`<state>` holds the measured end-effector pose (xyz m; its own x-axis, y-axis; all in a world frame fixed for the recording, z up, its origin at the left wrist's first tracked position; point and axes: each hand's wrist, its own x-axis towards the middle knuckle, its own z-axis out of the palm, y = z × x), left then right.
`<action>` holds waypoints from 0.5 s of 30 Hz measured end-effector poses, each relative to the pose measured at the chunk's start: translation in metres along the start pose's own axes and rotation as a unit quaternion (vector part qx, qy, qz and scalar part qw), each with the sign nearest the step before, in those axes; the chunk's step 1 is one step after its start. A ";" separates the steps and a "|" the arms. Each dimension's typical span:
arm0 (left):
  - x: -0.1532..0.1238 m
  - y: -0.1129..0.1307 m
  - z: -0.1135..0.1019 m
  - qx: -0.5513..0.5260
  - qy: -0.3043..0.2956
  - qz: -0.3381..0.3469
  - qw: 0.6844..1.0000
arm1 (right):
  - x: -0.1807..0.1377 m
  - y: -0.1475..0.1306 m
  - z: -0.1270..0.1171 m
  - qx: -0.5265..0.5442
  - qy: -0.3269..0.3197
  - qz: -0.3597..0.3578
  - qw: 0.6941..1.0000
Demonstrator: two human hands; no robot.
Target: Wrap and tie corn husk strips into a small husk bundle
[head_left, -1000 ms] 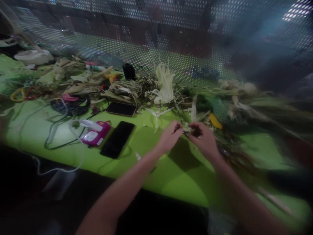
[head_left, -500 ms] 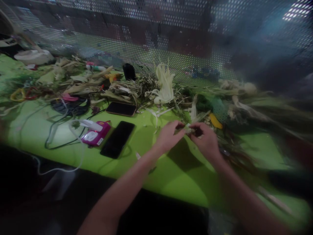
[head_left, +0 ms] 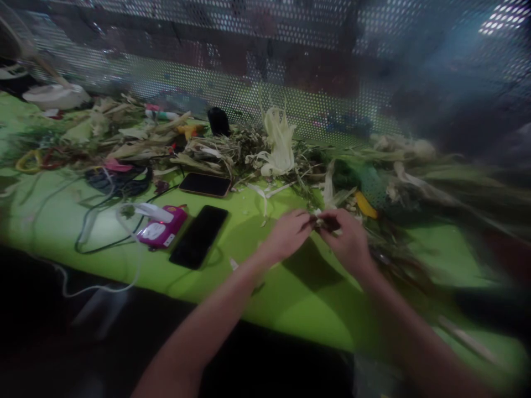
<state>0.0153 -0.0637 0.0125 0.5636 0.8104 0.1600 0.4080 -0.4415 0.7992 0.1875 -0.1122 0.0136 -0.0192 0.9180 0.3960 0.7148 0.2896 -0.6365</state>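
Fingertips of my left hand (head_left: 288,236) and my right hand (head_left: 347,239) meet over the green table, pinched around a small pale piece of plant (head_left: 318,214). Its kind is hard to make out, since the fingers cover most of it. Just beyond my hands, dry husk strips (head_left: 329,185) lie in a pile of stems. Upright behind them stands a pale corn-husk flower (head_left: 279,143). Thin white scraps (head_left: 265,199) rest on the table to the left of my hands.
A black phone (head_left: 199,236), a second phone (head_left: 204,184) and a magenta box with a white plug (head_left: 161,229) lie at left, with loose cables. Dried husks (head_left: 136,146) line the back against a perforated metal screen (head_left: 232,72). A yellow object (head_left: 365,204) lies right of centre.
My left hand has turned slightly, its fingers closing in nearer to my right fingertips over the pale piece. My right hand stays almost in place.
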 end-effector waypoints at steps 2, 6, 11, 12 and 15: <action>0.000 -0.002 0.003 -0.013 -0.033 -0.015 0.999 | 0.000 -0.001 0.000 0.006 -0.011 -0.013 1.000; -0.001 -0.003 0.006 -0.041 -0.035 -0.035 0.998 | 0.002 -0.001 -0.003 0.087 -0.016 0.035 0.995; -0.002 0.002 0.006 -0.066 -0.055 -0.008 0.996 | 0.006 0.004 -0.004 0.205 -0.001 0.124 0.971; -0.002 0.002 0.007 -0.066 -0.066 -0.003 0.996 | 0.007 0.005 -0.004 0.210 0.004 0.133 0.969; -0.002 0.001 0.008 -0.075 -0.097 0.003 0.992 | 0.007 0.005 -0.002 0.216 0.046 0.146 0.964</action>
<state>0.0206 -0.0686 0.0088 0.6997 0.7117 0.0624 0.3001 -0.3721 0.8784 0.1924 -0.1043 0.0144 0.2141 0.9557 0.2021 0.3214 0.1265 -0.9385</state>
